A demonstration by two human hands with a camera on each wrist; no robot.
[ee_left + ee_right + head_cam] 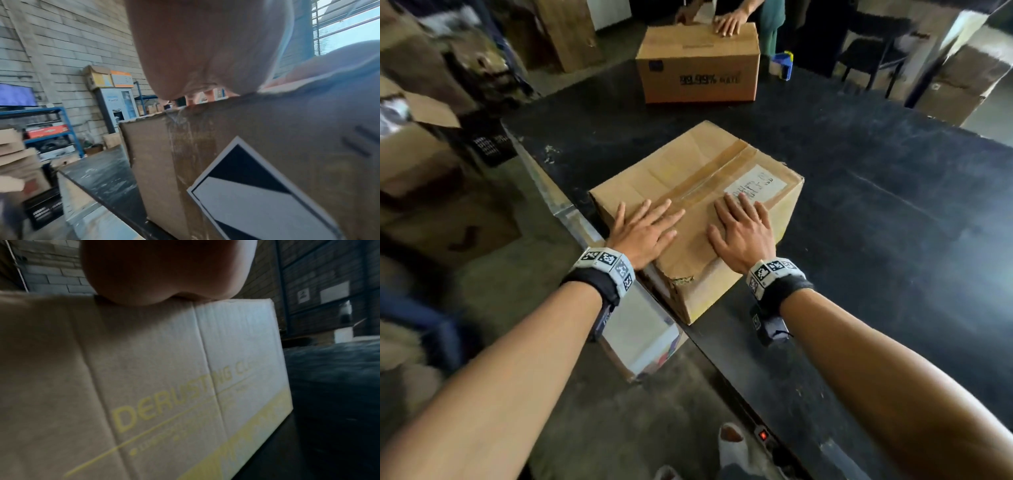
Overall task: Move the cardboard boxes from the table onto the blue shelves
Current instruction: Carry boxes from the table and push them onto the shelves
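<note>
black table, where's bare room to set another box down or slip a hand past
Bare black table lies right of the near box, and in the strip between it and the far box. The left edge is crowded: the near box sits almost flush there.

Two cardboard boxes on the dark surface; blue shelves off to the left.
Near box point(698, 202): taped shut, white label on top, near corner crushed and torn, set askew at the surface edge. Far box point(698, 65): upright, closed, black print on front, at the far edge. Blue shelves point(59, 128) against the block wall, partly loaded.
</note>
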